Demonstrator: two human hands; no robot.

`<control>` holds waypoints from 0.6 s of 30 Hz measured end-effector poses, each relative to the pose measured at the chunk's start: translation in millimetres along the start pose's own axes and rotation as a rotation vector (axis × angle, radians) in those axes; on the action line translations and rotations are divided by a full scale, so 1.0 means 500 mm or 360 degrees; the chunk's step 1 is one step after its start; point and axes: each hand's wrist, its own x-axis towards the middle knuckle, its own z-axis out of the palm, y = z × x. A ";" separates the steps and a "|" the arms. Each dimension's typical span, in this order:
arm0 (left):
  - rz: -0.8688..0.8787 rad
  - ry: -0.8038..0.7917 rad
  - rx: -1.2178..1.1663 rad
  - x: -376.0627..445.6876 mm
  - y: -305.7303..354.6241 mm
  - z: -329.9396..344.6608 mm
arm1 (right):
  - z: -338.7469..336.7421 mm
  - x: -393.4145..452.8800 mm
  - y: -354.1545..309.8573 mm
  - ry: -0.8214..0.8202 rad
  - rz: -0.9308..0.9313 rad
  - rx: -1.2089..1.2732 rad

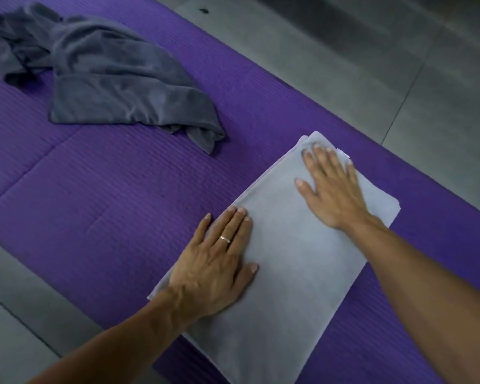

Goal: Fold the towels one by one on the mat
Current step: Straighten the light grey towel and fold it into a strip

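Note:
A light grey towel (294, 267) lies folded into a long rectangle on the purple mat (100, 206), angled from near left to far right. My left hand (214, 270) rests flat on its near left edge, fingers spread, a ring on one finger. My right hand (333, 189) presses flat on the far end of the towel, fingertips near its top corner. Neither hand grips anything. A dark grey towel (108, 79) lies crumpled on the mat at the far left.
The mat runs diagonally across a grey tiled floor (372, 65). Bare floor shows at the right, beyond the mat's far edge, and at the near left corner. A small dark speck (204, 10) lies on the floor at the top.

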 end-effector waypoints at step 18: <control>0.0050 0.0050 0.0165 0.042 0.119 0.010 | -0.001 -0.096 0.135 0.0060 0.0251 0.0009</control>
